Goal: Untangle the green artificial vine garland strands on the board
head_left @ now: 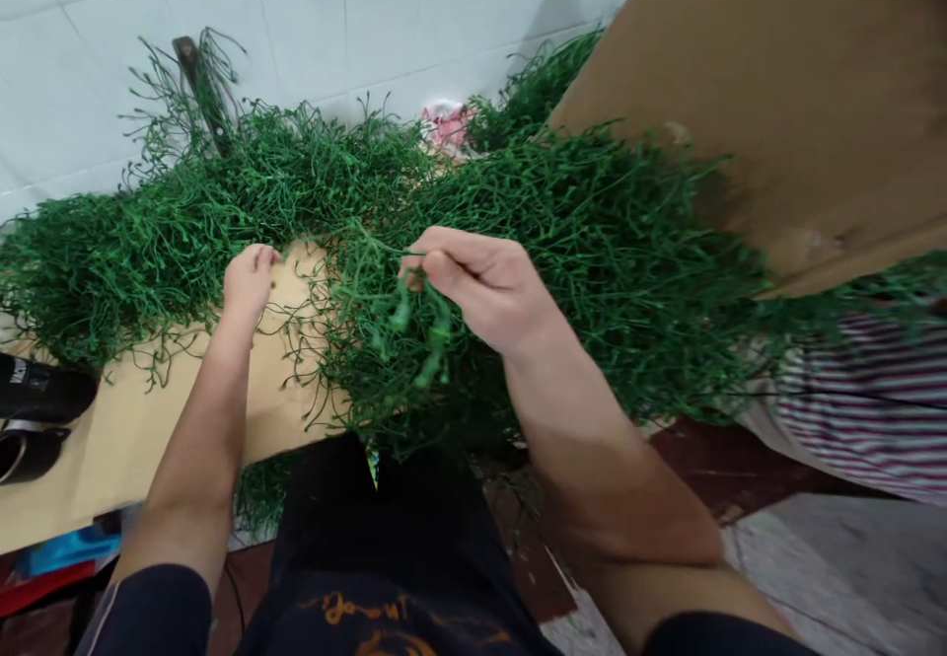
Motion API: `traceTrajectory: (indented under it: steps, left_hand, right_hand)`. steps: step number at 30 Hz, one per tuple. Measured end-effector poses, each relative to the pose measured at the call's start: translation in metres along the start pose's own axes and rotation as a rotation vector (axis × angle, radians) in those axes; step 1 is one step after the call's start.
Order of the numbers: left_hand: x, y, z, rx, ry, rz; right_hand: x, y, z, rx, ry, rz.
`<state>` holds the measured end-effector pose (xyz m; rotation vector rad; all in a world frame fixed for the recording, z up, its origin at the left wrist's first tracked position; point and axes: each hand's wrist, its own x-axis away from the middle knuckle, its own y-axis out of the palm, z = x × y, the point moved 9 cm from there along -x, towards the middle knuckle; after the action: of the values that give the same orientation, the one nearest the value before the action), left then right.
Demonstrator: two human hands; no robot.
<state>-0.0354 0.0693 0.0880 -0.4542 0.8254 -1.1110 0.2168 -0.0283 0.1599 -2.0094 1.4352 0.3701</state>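
Note:
My right hand [480, 286] is closed in a pinch on a few thin green plastic stems [436, 335], which hang below the fingers and are slightly blurred. Behind and under it spreads a large heap of the same stems [607, 232]. My left hand [250, 279] is over the tan board, at the front edge of another long heap of green stems [178, 212]. Its fingers are curled together, and what they hold, if anything, is too small to make out.
The tan board [184, 429] covers the worktop, with loose stems scattered on it. A big cardboard sheet [799, 94] leans at right. Black objects [44, 390] lie at the left edge. A tiled wall [296, 25] rises behind; striped cloth [865, 400] shows at right.

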Motion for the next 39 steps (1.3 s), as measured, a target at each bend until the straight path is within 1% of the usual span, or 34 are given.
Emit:
traceTrajectory:
  steps: [2, 3, 5, 7, 9, 11, 12, 14, 15, 18, 21, 24, 25, 27, 29, 31, 35, 39]
  left_hand:
    - [0.006, 0.017, 0.021, -0.018, 0.122, -0.131]
    - [0.009, 0.021, 0.032, -0.034, 0.178, -0.172]
    - [0.014, 0.021, 0.051, -0.016, 0.246, -0.191]
    - [0.018, 0.013, 0.061, 0.141, 0.231, -0.205]
    - [0.028, 0.011, 0.067, 0.385, 0.169, -0.295]
    - [0.043, 0.017, 0.073, 0.590, 0.098, -0.414]
    - [0.051, 0.020, 0.076, 0.657, 0.072, -0.458]
    - [0.063, 0.027, 0.082, 0.734, 0.060, -0.494]
    - [0.067, 0.029, 0.086, 0.746, 0.079, -0.495]
    - [0.070, 0.031, 0.096, 0.689, 0.191, -0.480]
    - [0.067, 0.029, 0.100, 0.533, 0.270, -0.443]
    - [0.067, 0.019, 0.108, 0.296, 0.395, -0.312]
    - [0.070, 0.015, 0.113, 0.201, 0.451, -0.264]
    - [0.076, 0.012, 0.123, 0.025, 0.547, -0.207]
    - [0.080, 0.012, 0.126, -0.083, 0.589, -0.192]
    - [0.080, 0.009, 0.123, -0.119, 0.608, -0.162]
    - [0.075, -0.001, 0.110, -0.120, 0.653, -0.048]
    - [0.069, -0.006, 0.104, -0.176, 0.633, -0.009]
  right_hand:
    - [-0.004, 0.002, 0.008, 0.055, 0.009, 0.011]
    - [-0.005, 0.003, 0.010, 0.081, -0.003, 0.025]
    - [-0.007, 0.007, 0.013, 0.129, -0.031, 0.042]
    - [-0.007, 0.012, 0.016, 0.149, -0.047, 0.023]
    - [-0.007, 0.015, 0.018, 0.136, -0.044, -0.008]
    - [-0.007, 0.015, 0.020, 0.111, -0.032, -0.001]
    - [-0.007, 0.015, 0.021, 0.102, -0.024, 0.012]
    - [-0.008, 0.016, 0.024, 0.096, -0.011, 0.033]
    - [-0.008, 0.018, 0.025, 0.095, -0.007, 0.031]
    - [-0.007, 0.025, 0.026, 0.075, 0.000, -0.002]
    - [-0.007, 0.029, 0.026, 0.063, 0.042, -0.053]
    - [-0.011, 0.030, 0.031, 0.131, 0.175, -0.096]
    - [-0.012, 0.030, 0.033, 0.186, 0.223, -0.103]
    - [-0.017, 0.031, 0.035, 0.322, 0.280, -0.111]
    - [-0.021, 0.034, 0.035, 0.432, 0.276, -0.124]
    - [-0.023, 0.040, 0.034, 0.468, 0.244, -0.152]
    - [-0.020, 0.053, 0.036, 0.436, 0.190, -0.206]
    - [-0.020, 0.057, 0.036, 0.388, 0.150, -0.198]
